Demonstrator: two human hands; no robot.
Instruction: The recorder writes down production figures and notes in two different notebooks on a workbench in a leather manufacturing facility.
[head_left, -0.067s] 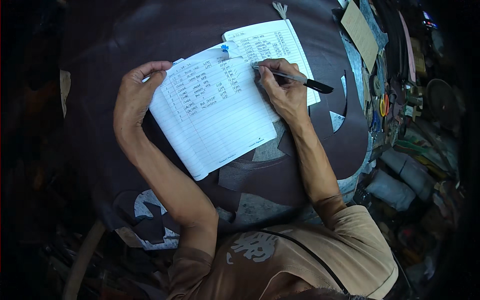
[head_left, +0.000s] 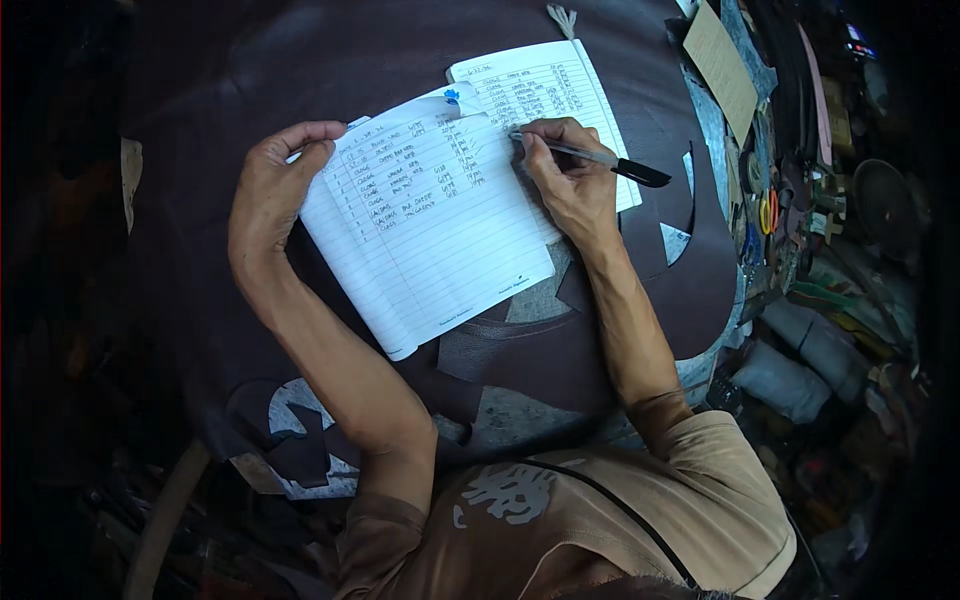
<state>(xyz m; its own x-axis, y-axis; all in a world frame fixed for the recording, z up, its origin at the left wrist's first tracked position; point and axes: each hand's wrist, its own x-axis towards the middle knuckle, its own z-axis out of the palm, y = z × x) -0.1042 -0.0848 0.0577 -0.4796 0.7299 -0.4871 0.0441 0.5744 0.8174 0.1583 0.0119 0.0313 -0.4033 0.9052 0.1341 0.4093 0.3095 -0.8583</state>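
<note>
A lined notebook page point(head_left: 440, 270) with handwritten rows lies slanted in front of me. Its upper left corner is pinched between thumb and forefinger of my left hand point(head_left: 275, 185). Partly beneath it, to the right, is a lined notebook point(head_left: 590, 95), also written on, with a pale tassel point(head_left: 563, 18) at its top. My right hand point(head_left: 575, 185) is closed around a clear pen with a black cap point(head_left: 640, 173) on its back end. The pen's tip is by the right edge of the upper page, near the writing; whether it touches paper I cannot tell.
Dark brown leather point(head_left: 200, 330) covers the work surface, with cut scraps point(head_left: 465, 380) near my body. A brown card point(head_left: 722, 70) lies at the far right. Beyond the right edge are orange-handled scissors point(head_left: 768, 212), a grey wrapped roll point(head_left: 782, 380) and dim clutter.
My right hand and the pen have shifted very slightly to the right. My left hand keeps its pinch on the page corner.
</note>
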